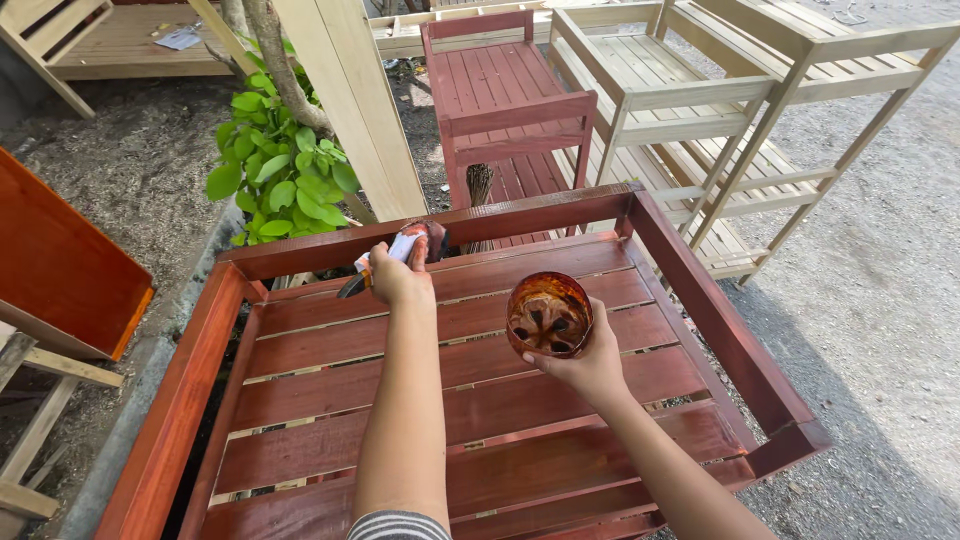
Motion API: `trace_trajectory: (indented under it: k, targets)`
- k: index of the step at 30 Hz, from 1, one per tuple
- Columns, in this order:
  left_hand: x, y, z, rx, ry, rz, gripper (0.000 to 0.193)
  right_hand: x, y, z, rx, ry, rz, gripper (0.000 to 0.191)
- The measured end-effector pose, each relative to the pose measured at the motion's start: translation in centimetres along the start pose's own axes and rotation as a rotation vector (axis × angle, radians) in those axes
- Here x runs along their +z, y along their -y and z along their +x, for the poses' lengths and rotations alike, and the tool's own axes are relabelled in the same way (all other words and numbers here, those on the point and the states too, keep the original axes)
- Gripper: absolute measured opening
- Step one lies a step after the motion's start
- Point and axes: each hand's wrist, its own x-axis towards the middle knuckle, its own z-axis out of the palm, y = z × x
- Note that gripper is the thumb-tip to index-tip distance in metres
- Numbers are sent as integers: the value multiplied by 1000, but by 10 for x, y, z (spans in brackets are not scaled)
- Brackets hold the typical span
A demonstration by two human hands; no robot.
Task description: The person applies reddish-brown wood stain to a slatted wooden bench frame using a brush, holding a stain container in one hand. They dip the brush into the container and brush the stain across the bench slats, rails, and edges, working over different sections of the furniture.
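Note:
My left hand (pixel 398 280) is closed around a paintbrush (pixel 408 243) with a white body. Its stained end rests on the far top rail (pixel 530 213) of a red-brown wooden slatted frame (pixel 300 395). My right hand (pixel 592 366) holds a small round cup (pixel 548 315) from below, a little above the slats right of centre. The cup is coated in dark red-brown stain, with a little stain left at its bottom. Both arms reach over the frame from the near side.
Behind stands another red-stained rack (pixel 500 95). Unpainted pale wooden racks (pixel 700 95) stand at the back right on gravel ground (pixel 880 300). A leafy plant (pixel 280 170) and a leaning plank (pixel 360 110) are at the back left, with an orange-brown panel (pixel 60 270) at the left.

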Motion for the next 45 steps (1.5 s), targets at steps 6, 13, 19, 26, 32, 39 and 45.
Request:
trace_trajectory:
  k: [6,13,19,26,32,39,45]
  targets:
    - [-15,-74,33,115,-75,-55,47,18,2,-1,65,-3,-104,85]
    - [-20,-147,40,305,-111,-63,44,36,0,-3,33,-38,-87,105]
    - [-25,-171,28,408,-308,-114,44,35,2,-9,-25,14,38,109]
    - [-20,-104,3,387,-307,-123,41,-3,5,-19,12,-32,71,106]
    - [-12,14,-48,226,-233,-80,39,-51,3,-31,8,-99,-29,102]
    - [11,158,-110,-52,-88,24,30,-89,-2,-46,44,-137,-2,98]
    - [25,250,-128,-205,11,94,33,-128,-12,-58,93,-146,11,104]
